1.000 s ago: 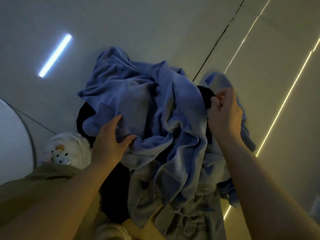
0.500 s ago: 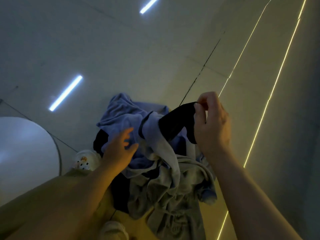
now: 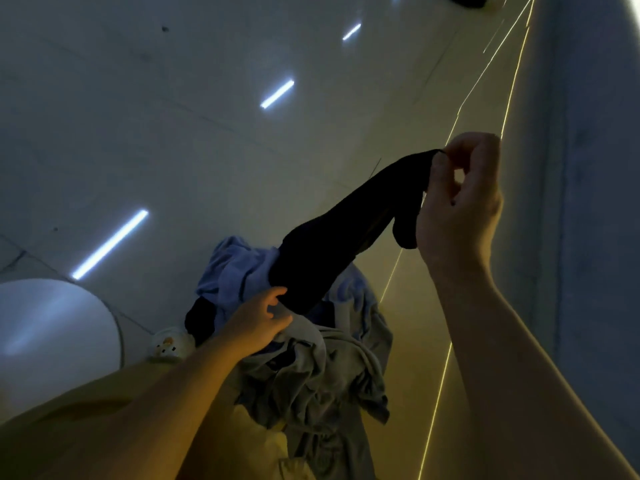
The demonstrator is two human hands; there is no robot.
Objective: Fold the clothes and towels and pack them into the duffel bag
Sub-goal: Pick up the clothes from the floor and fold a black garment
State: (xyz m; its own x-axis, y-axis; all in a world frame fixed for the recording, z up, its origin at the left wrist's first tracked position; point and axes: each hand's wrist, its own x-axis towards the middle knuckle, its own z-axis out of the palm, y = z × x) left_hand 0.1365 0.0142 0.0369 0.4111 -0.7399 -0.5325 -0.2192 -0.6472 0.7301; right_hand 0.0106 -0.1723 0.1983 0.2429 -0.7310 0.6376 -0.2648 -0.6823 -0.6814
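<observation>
A round white surface sat at the far left, well to the left of the clothes pile, which serves as the landmark here. Between that surface and the pile, touching the pile's lower-left edge, lay a small white item with an orange and black face pattern; what it was could not be told. Pale reflected light bars streaked the glossy floor beyond the pile and to its left.

The left hand rested on the pile's left side, fingers curled around the lower end of a black garment where it met the heap, thumb pressing grey cloth beneath. The pile itself was a rumpled mound on the floor: a blue towel-like cloth on its far side, a grey garment on its near side, and a dark piece showing at its left edge.

The black garment stretched up and to the right from the pile's top, taut and clear of the floor. Above and right of the pile, the right hand pinched the garment's upper end between thumb and forefinger, other fingers loosely curled. Thin yellow light lines ran along the floor to the right of the pile, with a grey wall beyond them. No duffel bag could be made out.
</observation>
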